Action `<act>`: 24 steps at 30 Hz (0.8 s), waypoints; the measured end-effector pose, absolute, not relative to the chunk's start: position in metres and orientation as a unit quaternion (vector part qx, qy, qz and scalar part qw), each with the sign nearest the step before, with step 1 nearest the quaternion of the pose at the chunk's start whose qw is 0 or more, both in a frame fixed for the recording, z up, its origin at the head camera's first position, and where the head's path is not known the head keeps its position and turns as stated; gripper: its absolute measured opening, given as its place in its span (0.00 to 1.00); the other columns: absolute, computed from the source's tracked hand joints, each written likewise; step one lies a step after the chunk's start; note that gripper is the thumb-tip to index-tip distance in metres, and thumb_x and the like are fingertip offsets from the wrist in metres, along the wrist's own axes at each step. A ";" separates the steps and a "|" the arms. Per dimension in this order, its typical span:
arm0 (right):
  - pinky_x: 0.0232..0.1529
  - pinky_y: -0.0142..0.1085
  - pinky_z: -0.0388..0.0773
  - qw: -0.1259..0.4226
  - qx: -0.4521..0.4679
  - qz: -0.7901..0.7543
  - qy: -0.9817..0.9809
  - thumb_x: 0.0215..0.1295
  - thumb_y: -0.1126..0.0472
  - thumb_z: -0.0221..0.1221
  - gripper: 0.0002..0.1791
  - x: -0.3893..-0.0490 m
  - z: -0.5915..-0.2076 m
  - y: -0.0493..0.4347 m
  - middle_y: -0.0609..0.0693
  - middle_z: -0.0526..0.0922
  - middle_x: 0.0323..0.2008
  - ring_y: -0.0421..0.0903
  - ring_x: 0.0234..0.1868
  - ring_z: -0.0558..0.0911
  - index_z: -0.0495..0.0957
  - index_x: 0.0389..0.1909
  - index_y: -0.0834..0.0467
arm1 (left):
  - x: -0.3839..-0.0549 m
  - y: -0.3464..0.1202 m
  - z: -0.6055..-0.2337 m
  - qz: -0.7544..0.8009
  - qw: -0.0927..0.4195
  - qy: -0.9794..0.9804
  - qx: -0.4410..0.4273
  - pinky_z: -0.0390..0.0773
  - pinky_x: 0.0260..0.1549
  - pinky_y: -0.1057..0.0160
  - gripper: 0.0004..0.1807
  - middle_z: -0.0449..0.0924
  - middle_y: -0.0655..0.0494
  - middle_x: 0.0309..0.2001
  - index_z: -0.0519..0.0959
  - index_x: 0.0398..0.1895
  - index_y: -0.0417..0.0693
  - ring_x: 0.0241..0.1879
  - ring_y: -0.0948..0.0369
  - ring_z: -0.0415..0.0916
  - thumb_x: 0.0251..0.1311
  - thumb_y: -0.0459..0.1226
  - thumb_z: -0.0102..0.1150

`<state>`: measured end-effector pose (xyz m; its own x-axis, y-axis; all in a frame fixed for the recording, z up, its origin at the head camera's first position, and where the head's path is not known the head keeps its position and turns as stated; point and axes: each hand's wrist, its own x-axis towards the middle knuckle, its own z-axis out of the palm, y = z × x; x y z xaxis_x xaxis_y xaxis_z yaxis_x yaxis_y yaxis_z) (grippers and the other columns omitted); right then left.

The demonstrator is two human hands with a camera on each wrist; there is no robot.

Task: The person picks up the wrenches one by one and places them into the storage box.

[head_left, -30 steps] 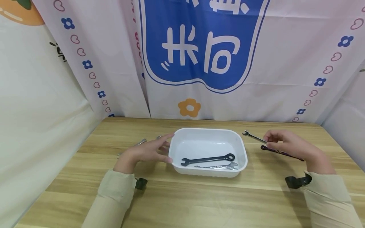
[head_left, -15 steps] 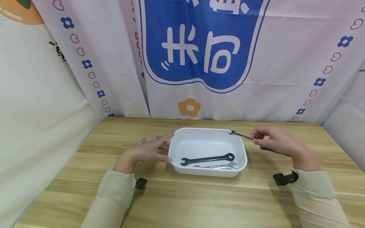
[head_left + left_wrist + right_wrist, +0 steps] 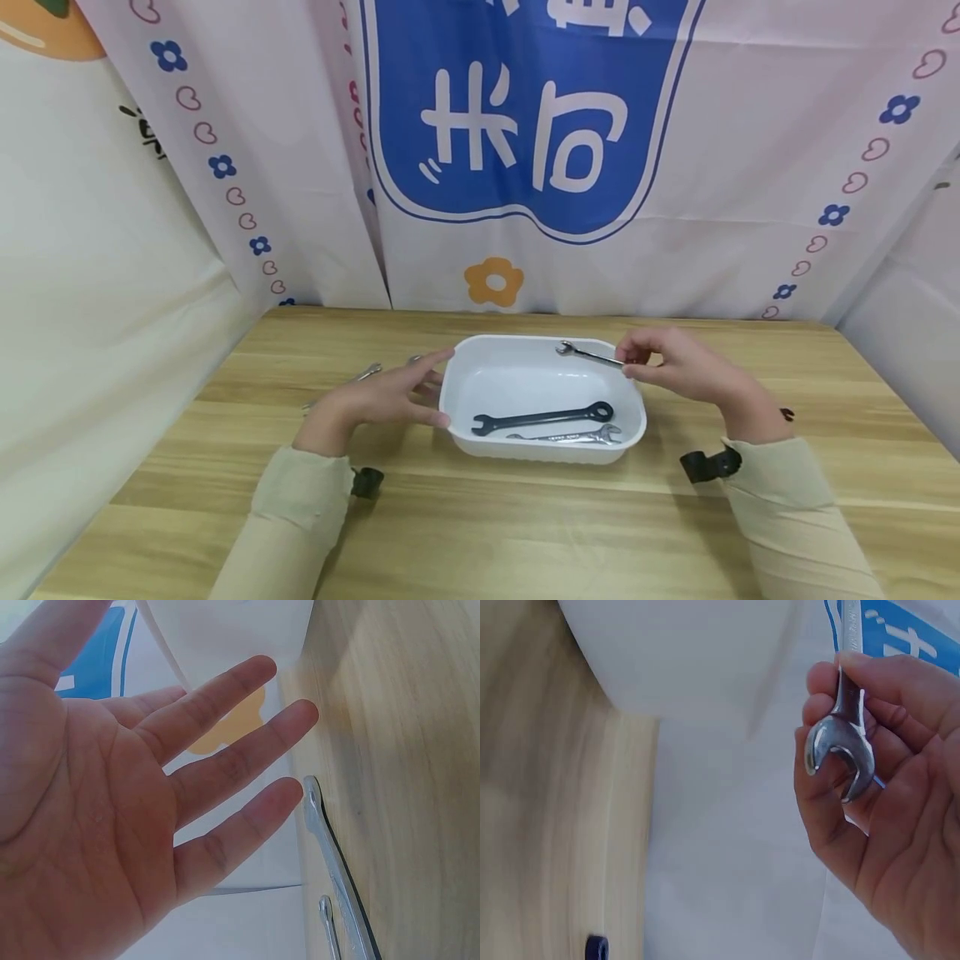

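My right hand (image 3: 678, 367) pinches a silver open-end wrench (image 3: 588, 355) between thumb and fingers, over the right side of a white plastic bin (image 3: 637, 417). The wrench's far end points left above the bin's inside. In the right wrist view its near open jaw hangs by the palm. My left hand (image 3: 382, 398) is spread, thumb and fingertips at the bin's left wall. A black combination wrench (image 3: 542, 417) lies inside the bin, and a silver wrench (image 3: 573, 436) lies beside it along the front wall.
Beyond my left hand, a silver wrench (image 3: 337, 862) and a smaller silver wrench (image 3: 328, 922) lie on the wooden table (image 3: 480, 525). A dark wrench (image 3: 786, 414) lies to the right, mostly hidden behind my right wrist. A printed cloth (image 3: 712, 250) hangs behind the table.
My right hand has moved left with the silver open-end wrench, from the table right of the bin to over its right side. The left hand has stayed at the bin.
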<state>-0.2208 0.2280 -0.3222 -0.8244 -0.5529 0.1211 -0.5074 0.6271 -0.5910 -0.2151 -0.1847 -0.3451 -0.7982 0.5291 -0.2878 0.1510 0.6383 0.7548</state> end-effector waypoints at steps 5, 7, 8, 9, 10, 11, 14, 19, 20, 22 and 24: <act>0.38 0.31 0.78 0.017 -0.303 -0.324 0.896 0.66 0.67 0.62 0.04 -0.221 -0.326 0.217 0.47 0.80 0.34 0.42 0.37 0.75 0.80 0.41 0.58 | -0.216 -0.185 -0.346 0.375 0.248 0.872 0.195 0.70 0.64 0.38 0.56 0.74 0.49 0.66 0.44 0.81 0.62 0.68 0.47 0.69 0.56 0.47 0.72; 0.39 0.32 0.77 0.010 -0.303 -0.329 0.894 0.66 0.67 0.62 0.04 -0.222 -0.328 0.214 0.47 0.80 0.34 0.43 0.38 0.76 0.81 0.41 0.59 | -0.216 -0.185 -0.346 0.374 0.248 0.872 0.196 0.70 0.64 0.38 0.56 0.74 0.49 0.67 0.44 0.81 0.62 0.68 0.47 0.69 0.56 0.47 0.71; 0.39 0.32 0.77 0.008 -0.303 -0.331 0.894 0.66 0.67 0.62 0.04 -0.222 -0.329 0.213 0.47 0.80 0.34 0.43 0.38 0.76 0.81 0.40 0.59 | -0.216 -0.185 -0.346 0.374 0.248 0.872 0.196 0.70 0.64 0.38 0.56 0.73 0.49 0.67 0.44 0.81 0.62 0.68 0.47 0.69 0.56 0.48 0.71; 0.40 0.32 0.77 0.009 -0.303 -0.334 0.892 0.66 0.67 0.62 0.04 -0.222 -0.330 0.211 0.48 0.81 0.34 0.42 0.38 0.76 0.81 0.41 0.59 | -0.216 -0.185 -0.346 0.374 0.249 0.872 0.197 0.70 0.64 0.38 0.56 0.73 0.49 0.67 0.44 0.81 0.62 0.68 0.47 0.69 0.56 0.48 0.71; 0.39 0.32 0.78 0.013 -0.304 -0.339 0.890 0.66 0.68 0.62 0.04 -0.223 -0.331 0.210 0.48 0.81 0.34 0.43 0.38 0.76 0.81 0.41 0.59 | -0.216 -0.185 -0.346 0.374 0.249 0.871 0.197 0.70 0.64 0.38 0.56 0.73 0.49 0.67 0.44 0.81 0.62 0.68 0.46 0.69 0.56 0.48 0.71; 0.39 0.32 0.78 0.016 -0.305 -0.341 0.889 0.66 0.68 0.62 0.04 -0.223 -0.332 0.209 0.48 0.81 0.34 0.42 0.38 0.76 0.81 0.40 0.59 | -0.216 -0.185 -0.346 0.374 0.250 0.871 0.199 0.70 0.64 0.38 0.56 0.73 0.49 0.67 0.44 0.81 0.62 0.68 0.46 0.69 0.55 0.48 0.71; 0.39 0.33 0.78 0.032 -0.313 -0.346 0.884 0.66 0.67 0.62 0.04 -0.226 -0.336 0.205 0.47 0.81 0.34 0.42 0.38 0.77 0.81 0.40 0.59 | -0.216 -0.185 -0.346 0.374 0.250 0.871 0.198 0.69 0.65 0.38 0.56 0.73 0.49 0.67 0.44 0.80 0.62 0.68 0.46 0.69 0.55 0.49 0.72; 0.39 0.34 0.78 0.058 -0.320 -0.343 0.881 0.66 0.66 0.62 0.03 -0.232 -0.341 0.196 0.47 0.80 0.33 0.43 0.37 0.76 0.80 0.40 0.60 | -0.216 -0.185 -0.346 0.375 0.248 0.871 0.198 0.71 0.64 0.38 0.56 0.73 0.49 0.67 0.45 0.80 0.62 0.68 0.46 0.69 0.56 0.48 0.71; 0.39 0.34 0.78 0.064 -0.321 -0.341 0.881 0.66 0.66 0.62 0.03 -0.233 -0.341 0.194 0.47 0.80 0.33 0.43 0.37 0.76 0.80 0.40 0.59 | -0.216 -0.185 -0.346 0.375 0.249 0.871 0.198 0.71 0.64 0.38 0.56 0.73 0.49 0.67 0.45 0.80 0.63 0.68 0.46 0.69 0.56 0.48 0.71; 0.39 0.35 0.78 0.077 -0.322 -0.337 0.881 0.67 0.67 0.61 0.03 -0.235 -0.342 0.189 0.47 0.81 0.33 0.43 0.36 0.76 0.80 0.40 0.60 | -0.216 -0.185 -0.346 0.377 0.250 0.870 0.198 0.71 0.64 0.38 0.56 0.73 0.49 0.67 0.45 0.80 0.63 0.68 0.46 0.69 0.56 0.48 0.71; 0.39 0.35 0.79 0.089 -0.323 -0.334 0.881 0.67 0.67 0.61 0.03 -0.238 -0.343 0.185 0.48 0.80 0.33 0.43 0.36 0.76 0.80 0.40 0.59 | -0.216 -0.185 -0.346 0.376 0.250 0.870 0.197 0.71 0.64 0.38 0.56 0.73 0.49 0.67 0.44 0.80 0.63 0.68 0.46 0.69 0.56 0.48 0.71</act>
